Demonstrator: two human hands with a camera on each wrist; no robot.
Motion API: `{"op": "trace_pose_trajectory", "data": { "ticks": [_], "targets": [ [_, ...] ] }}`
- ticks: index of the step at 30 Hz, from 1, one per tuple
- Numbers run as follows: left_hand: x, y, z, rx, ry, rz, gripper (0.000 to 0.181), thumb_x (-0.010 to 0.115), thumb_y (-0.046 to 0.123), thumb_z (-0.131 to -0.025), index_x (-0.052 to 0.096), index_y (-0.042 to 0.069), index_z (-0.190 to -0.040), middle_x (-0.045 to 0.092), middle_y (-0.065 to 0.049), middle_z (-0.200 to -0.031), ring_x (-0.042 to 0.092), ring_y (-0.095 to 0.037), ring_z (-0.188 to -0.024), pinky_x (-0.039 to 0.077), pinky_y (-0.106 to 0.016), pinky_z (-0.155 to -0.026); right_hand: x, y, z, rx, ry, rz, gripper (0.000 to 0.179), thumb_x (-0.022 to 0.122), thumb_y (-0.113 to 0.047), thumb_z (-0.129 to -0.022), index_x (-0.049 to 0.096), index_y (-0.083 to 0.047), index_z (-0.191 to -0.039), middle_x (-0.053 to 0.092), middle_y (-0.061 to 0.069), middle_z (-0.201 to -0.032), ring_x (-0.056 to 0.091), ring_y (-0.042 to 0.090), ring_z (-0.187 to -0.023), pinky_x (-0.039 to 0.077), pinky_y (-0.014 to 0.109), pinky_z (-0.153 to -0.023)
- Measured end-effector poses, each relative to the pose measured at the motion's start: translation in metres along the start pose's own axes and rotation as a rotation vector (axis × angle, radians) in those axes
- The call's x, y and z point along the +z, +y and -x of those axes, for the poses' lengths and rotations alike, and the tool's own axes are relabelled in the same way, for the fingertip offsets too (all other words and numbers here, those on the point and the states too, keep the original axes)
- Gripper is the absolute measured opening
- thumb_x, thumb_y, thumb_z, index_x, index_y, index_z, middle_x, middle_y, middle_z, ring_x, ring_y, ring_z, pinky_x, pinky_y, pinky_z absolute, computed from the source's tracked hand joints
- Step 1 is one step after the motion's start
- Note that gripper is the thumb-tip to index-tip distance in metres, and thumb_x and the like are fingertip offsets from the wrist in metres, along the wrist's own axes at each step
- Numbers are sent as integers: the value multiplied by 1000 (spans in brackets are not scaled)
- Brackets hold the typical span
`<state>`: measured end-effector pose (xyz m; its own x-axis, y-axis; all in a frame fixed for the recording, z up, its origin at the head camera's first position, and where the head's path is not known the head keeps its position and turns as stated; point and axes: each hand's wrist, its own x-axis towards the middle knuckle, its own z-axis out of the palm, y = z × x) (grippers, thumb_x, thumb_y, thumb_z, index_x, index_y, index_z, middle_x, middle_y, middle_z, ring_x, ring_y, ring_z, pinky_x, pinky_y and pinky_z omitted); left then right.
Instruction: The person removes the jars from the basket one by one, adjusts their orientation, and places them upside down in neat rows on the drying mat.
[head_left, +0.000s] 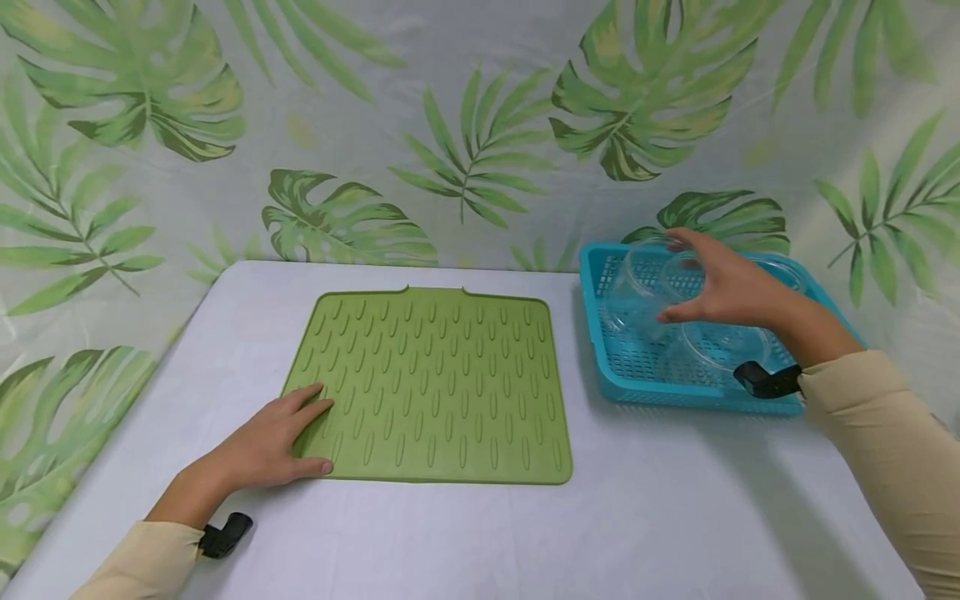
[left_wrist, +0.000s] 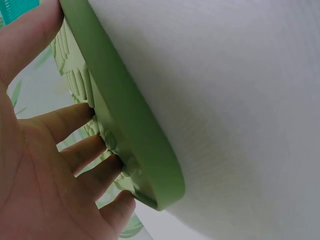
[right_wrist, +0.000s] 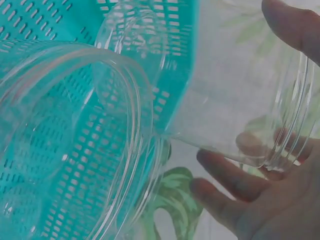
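Observation:
A green ribbed mat [head_left: 438, 387] lies flat on the white table, its narrower side with a raised tab at the back. My left hand [head_left: 277, 437] rests on its left front corner, fingers spread over the surface and thumb at the front edge. In the left wrist view, the fingertips touch the ribs just inside the mat's raised rim [left_wrist: 125, 105]. Over the blue basket [head_left: 705, 393] at the right, my right hand [head_left: 735, 283] grips a clear jar [head_left: 630, 287] near one end. The right wrist view shows thumb and fingers on opposite sides of that jar [right_wrist: 230, 90].
Other clear jars [head_left: 723, 346] lie in the basket beside the held one; one open rim [right_wrist: 142, 100] looms close in the right wrist view. A leaf-printed cloth [head_left: 480, 125] hangs behind the table. Dark wrist cameras [head_left: 225, 535] sit at both cuffs.

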<state>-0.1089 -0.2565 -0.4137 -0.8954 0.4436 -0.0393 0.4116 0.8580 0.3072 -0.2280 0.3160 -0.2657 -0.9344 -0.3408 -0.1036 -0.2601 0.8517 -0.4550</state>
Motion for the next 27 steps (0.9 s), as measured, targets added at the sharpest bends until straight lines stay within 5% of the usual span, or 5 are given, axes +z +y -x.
{"op": "trace_pose_trajectory", "data": {
  "ticks": [9,14,18,23,27],
  "targets": [
    [1,0,0,-2,9,12,84,78,50,-79,52,0,-141,40,-27,-152,41,-51,-137,39,-65,-108,-4,6,8,27,59,-163,109,80,-22,-85,-1,-13,-159,18,21,-163,35,49,-140,44,66,-98],
    [3,-2,1,-4,14,25,84,77,50,-80,51,0,-142,39,-26,-153,39,-51,-138,37,-65,-108,-5,8,14,-4,156,-222,104,77,-15,-86,4,-26,-159,31,16,-158,40,32,-133,42,31,-96],
    [4,-1,2,4,16,31,83,78,49,-79,51,0,-141,39,-26,-152,40,-51,-137,38,-65,-108,-5,8,19,4,248,-225,106,79,-16,-85,3,-32,-157,40,6,-150,38,28,-136,39,25,-91],
    [4,0,3,4,10,38,83,78,49,-79,51,0,-141,39,-27,-152,40,-51,-137,38,-65,-108,-5,7,19,28,288,-248,103,78,-16,-86,2,-25,-154,37,4,-150,36,38,-142,44,7,-80],
    [3,0,3,4,13,45,83,78,48,-79,50,0,-141,39,-26,-152,38,-50,-138,36,-66,-108,-6,6,18,-6,327,-244,101,78,-13,-86,7,-27,-156,37,9,-148,43,26,-133,42,3,-74]
  ]
}}
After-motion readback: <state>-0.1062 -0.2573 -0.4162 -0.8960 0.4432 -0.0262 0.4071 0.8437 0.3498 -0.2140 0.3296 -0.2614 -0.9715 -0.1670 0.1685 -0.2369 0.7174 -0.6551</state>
